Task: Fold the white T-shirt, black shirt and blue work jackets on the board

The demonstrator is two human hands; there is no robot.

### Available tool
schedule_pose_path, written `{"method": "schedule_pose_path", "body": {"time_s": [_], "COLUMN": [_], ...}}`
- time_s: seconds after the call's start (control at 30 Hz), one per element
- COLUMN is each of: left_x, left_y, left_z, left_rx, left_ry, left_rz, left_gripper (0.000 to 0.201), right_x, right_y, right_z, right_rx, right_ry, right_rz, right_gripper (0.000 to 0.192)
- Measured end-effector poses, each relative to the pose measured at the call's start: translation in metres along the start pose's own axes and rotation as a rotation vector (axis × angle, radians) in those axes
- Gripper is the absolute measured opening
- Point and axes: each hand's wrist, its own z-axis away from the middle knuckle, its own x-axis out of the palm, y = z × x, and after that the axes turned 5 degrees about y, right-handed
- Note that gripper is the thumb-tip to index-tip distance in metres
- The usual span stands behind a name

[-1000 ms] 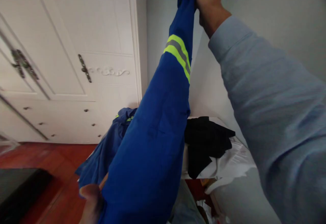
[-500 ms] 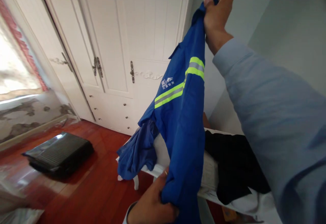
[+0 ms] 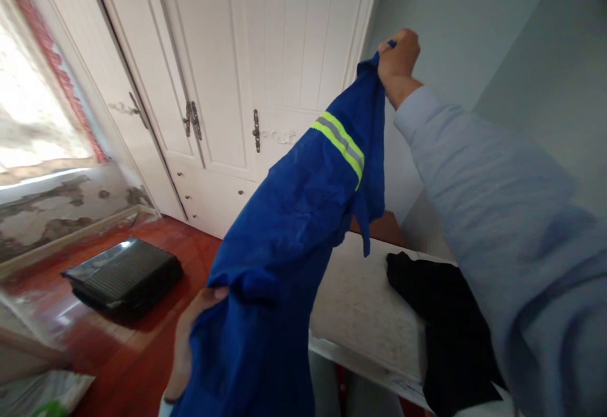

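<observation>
A blue work jacket (image 3: 284, 214) with a yellow-green and grey reflective band hangs stretched between my two hands. High on the right, my right hand (image 3: 401, 56) is closed on its collar end. Lower on the left, my left hand (image 3: 194, 322) grips the cloth near the jacket's other end, the thumb on top and the other fingers hidden under the fabric. The jacket slants from upper right down to lower left, and its lower part runs out of view. A thin blue flap dangles beneath the band.
Under the jacket stands a white table (image 3: 365, 303) with black cloth (image 3: 455, 335) on its right. A dark ribbed package (image 3: 123, 278) lies on the red floor (image 3: 128, 366). White wardrobes (image 3: 218, 69) line the back, and a grey wall (image 3: 455, 31) rises on the right.
My left hand has moved left with its end of the jacket, and my right hand has come lower. The jacket has turned, so its printed front and chest stripe no longer show.
</observation>
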Motion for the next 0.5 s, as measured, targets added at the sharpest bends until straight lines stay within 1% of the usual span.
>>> {"method": "schedule_pose_path", "body": {"time_s": [0.03,0.1,0.2,0.27,0.33,0.37,0.43,0.5], "left_x": [0.002,0.005,0.007,0.006,0.005,0.005,0.006,0.008], "left_y": [0.007,0.021,0.036,0.041,0.043,0.043,0.041,0.033], "left_z": [-0.006,-0.017,-0.028,-0.033,-0.036,-0.038,-0.042,-0.048], "left_rx": [-0.082,-0.211,-0.264,-0.283,-0.313,-0.343,-0.402,-0.388], "left_ry": [0.058,0.109,0.079,0.093,0.113,0.087,-0.032,-0.136], "left_rz": [0.057,0.182,0.262,0.246,0.214,0.202,0.185,0.134], "left_gripper": [0.028,0.031,0.035,0.036,0.036,0.038,0.05,0.065], "right_x": [0.009,0.027,0.054,0.072,0.092,0.102,0.123,0.145], "right_y": [0.001,0.003,0.002,0.0,-0.001,-0.001,0.005,0.017], "right_z": [-0.002,-0.01,-0.02,-0.022,-0.017,-0.012,0.004,0.027], "right_rx": [-0.004,-0.031,-0.062,-0.084,-0.105,-0.109,-0.105,-0.109], "right_ry": [-0.003,0.005,0.014,-0.005,-0.037,-0.056,-0.107,-0.18], "right_rz": [-0.003,-0.017,-0.053,-0.092,-0.128,-0.135,-0.118,-0.082], "right_gripper": [0.021,0.02,0.019,0.019,0.019,0.018,0.018,0.019]}}
